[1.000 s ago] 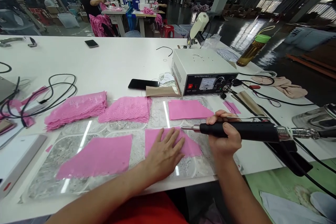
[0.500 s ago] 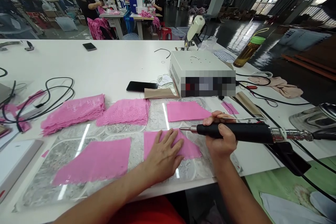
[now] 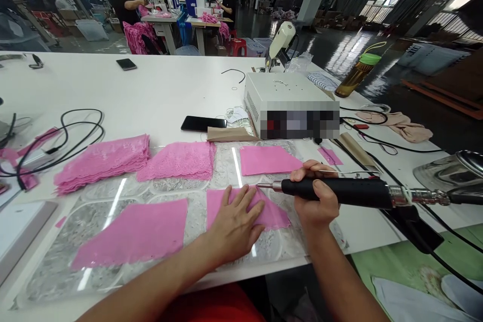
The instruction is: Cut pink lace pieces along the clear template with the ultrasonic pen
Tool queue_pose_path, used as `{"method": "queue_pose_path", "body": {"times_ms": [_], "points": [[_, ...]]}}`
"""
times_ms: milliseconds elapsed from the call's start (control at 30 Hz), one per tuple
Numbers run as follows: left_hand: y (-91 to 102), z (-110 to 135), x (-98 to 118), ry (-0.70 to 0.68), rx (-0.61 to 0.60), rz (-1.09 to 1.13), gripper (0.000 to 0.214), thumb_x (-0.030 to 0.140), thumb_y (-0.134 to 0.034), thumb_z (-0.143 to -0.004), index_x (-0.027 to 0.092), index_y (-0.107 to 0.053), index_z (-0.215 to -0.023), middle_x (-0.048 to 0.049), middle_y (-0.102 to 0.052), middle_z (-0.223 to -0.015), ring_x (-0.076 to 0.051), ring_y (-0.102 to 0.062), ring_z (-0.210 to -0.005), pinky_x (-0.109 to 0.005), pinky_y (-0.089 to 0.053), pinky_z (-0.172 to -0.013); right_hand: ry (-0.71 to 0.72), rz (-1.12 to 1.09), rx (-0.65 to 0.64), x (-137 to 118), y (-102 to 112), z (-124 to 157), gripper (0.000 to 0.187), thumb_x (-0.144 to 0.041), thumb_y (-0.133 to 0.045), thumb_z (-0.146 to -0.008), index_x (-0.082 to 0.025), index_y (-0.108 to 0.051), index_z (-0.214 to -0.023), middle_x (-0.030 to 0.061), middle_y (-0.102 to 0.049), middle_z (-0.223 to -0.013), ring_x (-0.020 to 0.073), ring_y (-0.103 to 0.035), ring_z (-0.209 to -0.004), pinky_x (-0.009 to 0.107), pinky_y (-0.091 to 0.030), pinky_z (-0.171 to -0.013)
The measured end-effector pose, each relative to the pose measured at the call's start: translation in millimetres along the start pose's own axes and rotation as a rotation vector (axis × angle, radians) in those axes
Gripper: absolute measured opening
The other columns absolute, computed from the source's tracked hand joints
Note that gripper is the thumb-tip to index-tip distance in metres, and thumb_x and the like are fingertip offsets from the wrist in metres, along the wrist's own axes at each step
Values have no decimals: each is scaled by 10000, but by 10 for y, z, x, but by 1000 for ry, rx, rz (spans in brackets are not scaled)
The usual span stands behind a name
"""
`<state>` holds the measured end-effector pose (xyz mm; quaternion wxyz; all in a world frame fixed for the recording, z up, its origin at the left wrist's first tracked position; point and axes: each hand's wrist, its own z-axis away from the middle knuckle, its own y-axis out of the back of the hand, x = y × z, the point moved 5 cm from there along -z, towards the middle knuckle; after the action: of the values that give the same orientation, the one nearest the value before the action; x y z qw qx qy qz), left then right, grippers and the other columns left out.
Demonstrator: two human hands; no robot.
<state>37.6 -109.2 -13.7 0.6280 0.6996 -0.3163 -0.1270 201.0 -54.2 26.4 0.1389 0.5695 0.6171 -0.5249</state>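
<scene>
My left hand lies flat, fingers spread, on a pink fabric piece at the table's front edge. My right hand is closed around a black handheld tool with a metal tip pointing left, just above the piece's upper right edge. A cable runs from the tool's rear to the right. Another pink piece lies to the left and one lies behind. All rest on a clear sheet over lace pattern.
Two stacks of pink lace sit behind the sheet. A white control box, a black phone, black cables, a bottle and an iron stand around. Other people work at sewing machines far behind.
The view has shifted slightly. My hands stay almost in place; the tool tip sits a little lower, closer to the fabric's upper edge.
</scene>
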Motion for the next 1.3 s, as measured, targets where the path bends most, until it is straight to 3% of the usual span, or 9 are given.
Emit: {"method": "queue_pose_path", "body": {"times_ms": [567,867,1033,1300], "points": [[11,-12,-18,13,-8,12,440,446,-518,-927,212,-532,-1299,-148,-457,-1446,-364,-374,-1366,-668,-255,-1087,11,-21,-40,10,-10,1,179,-225,-555,-659,-200,-611,-828,2,-580,-853,114,-569,-573,318,-462,-585],[10,-9,-16,11,-63,-1,455,442,-480,-945,207,-508,-1333,-157,-424,-1469,-370,-338,-1386,-675,-238,-1090,37,10,-79,11,-19,4,87,-223,-578,-686,-205,-579,-770,-16,-566,-801,124,-573,-593,329,-480,-602],[-5,-23,-30,5,-64,-17,453,441,-493,-942,210,-515,-1331,-152,-427,-1470,-372,-355,-1375,-687,-245,-1080,28,-3,-46,-5,-28,-16,120,-222,-576,-661,-204,-580,-780,-17,-569,-794,122,-572,-578,328,-470,-610],[28,-53,-47,-27,-28,-4,421,408,-497,-945,227,-540,-1322,-159,-461,-1441,-385,-390,-1349,-712,-255,-1052,37,18,93,-374,375,-8,163,-241,-503,-622,-185,-600,-740,2,-564,-751,108,-535,-527,290,-441,-511]]}}
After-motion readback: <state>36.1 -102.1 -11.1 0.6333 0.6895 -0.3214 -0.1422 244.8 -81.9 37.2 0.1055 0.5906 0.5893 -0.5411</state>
